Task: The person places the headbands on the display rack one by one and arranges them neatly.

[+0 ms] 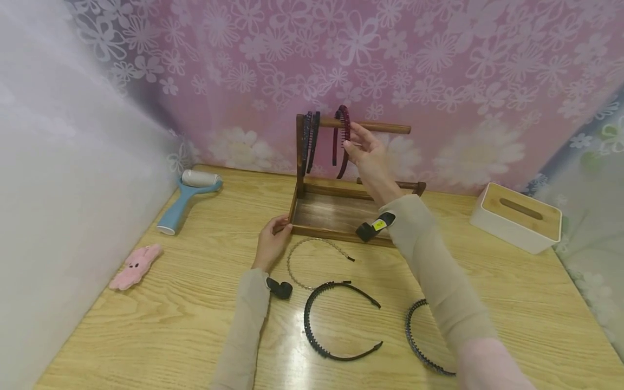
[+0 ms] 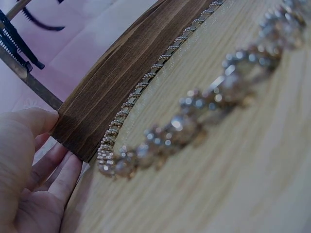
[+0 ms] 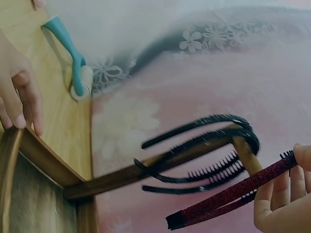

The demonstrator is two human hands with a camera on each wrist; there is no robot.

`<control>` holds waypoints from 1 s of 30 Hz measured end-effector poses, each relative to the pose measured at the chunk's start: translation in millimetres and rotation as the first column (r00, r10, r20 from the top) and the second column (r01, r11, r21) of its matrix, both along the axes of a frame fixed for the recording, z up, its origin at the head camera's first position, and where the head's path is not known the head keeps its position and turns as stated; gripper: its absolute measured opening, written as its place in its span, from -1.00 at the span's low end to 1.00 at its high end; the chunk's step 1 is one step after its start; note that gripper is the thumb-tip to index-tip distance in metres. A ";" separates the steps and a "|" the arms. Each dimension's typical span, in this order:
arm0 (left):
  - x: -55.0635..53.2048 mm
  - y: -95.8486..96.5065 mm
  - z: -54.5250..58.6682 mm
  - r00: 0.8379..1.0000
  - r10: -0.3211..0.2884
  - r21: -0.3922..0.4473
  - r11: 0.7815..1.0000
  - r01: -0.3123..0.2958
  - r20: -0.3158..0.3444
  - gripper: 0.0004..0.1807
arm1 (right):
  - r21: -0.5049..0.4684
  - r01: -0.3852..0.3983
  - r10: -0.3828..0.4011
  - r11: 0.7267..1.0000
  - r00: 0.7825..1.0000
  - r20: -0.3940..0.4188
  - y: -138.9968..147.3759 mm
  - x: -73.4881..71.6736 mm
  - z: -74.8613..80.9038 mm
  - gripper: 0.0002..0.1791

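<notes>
My right hand (image 1: 371, 162) pinches a dark red toothed headband (image 1: 345, 127) that loops over the top bar (image 1: 390, 128) of a brown wooden rack. In the right wrist view, the headband's glittery red band (image 3: 233, 189) slants out from the fingers. Two dark headbands (image 1: 312, 143) hang at the bar's left end, beside the upright post. Down at the front left corner of the rack's tray (image 1: 324, 208), my left hand (image 1: 271, 242) grips the wood between thumb and fingers. Just in front of the tray lies a beaded headband (image 2: 141, 87), close to the left hand.
On the table, a black headband (image 1: 308, 319) lies in front, and another dark headband (image 1: 413, 338) is partly hidden under the right sleeve. A blue-handled lint roller (image 1: 179, 208) and a pink plush toy (image 1: 135, 266) lie left; a tissue box (image 1: 502, 227) stands right.
</notes>
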State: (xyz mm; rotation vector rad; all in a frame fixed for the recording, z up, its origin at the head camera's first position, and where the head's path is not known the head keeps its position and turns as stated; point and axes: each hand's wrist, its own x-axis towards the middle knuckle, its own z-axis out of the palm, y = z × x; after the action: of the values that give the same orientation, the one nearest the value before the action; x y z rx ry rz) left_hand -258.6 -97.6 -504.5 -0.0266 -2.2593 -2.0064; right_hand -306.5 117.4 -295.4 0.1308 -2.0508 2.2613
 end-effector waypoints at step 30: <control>7.6 -0.5 14.2 0.999 -0.024 0.006 1.000 0.024 0.024 -0.59 | 0.028 -0.017 0.015 0.999 0.998 0.063 -32.3 -0.7 -47.7 -0.46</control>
State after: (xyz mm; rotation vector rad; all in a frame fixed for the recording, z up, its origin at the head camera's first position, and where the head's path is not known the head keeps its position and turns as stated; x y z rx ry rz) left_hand -251.0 -98.1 -490.4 -0.0295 -2.2785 -2.0350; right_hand -307.2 85.1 -343.1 0.0800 -2.1212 2.2742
